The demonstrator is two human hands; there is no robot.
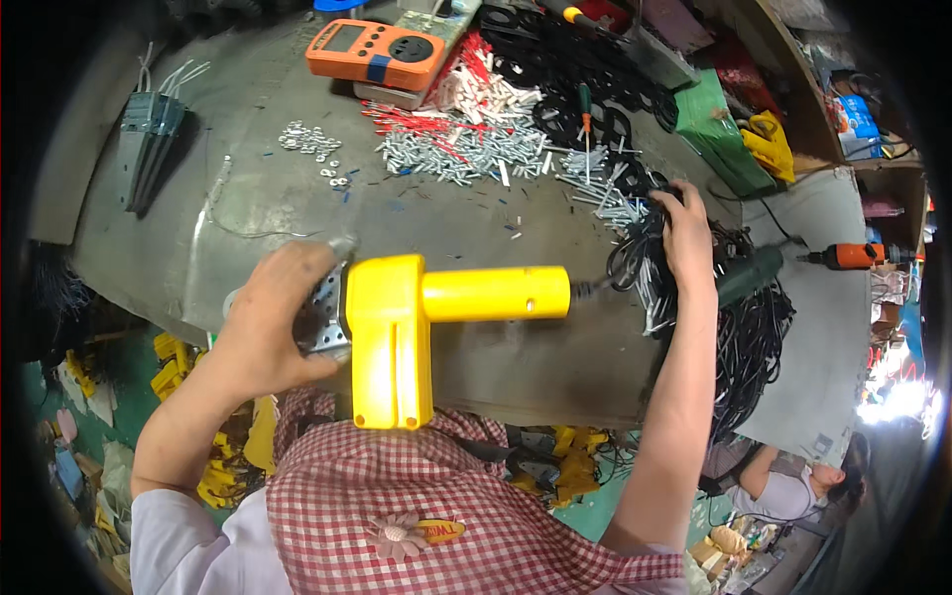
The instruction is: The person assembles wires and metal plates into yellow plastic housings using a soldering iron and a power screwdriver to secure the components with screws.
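My left hand [273, 317] is closed round a perforated metal piece [322, 312] at the head of a yellow plastic tool housing [389, 347]. The housing's round handle [496, 295] points right, above the near table edge, and a black cord leaves its end. My right hand [689, 238] is curled over a bundle of black cords [650, 263] at the table's right side; its palm side is hidden. Beside that hand lies a heap of long screws [610, 203]. A screwdriver [585, 114] with a green handle lies across the pile's top.
At the back sits an orange meter [377, 55] near red and white sleeves [486, 94]. Grey wired parts [154, 139] stand at the left, small nuts [309, 141] nearby. A green bin [719, 134] and an orange power screwdriver [853, 256] are right. Another person [788, 486] is lower right.
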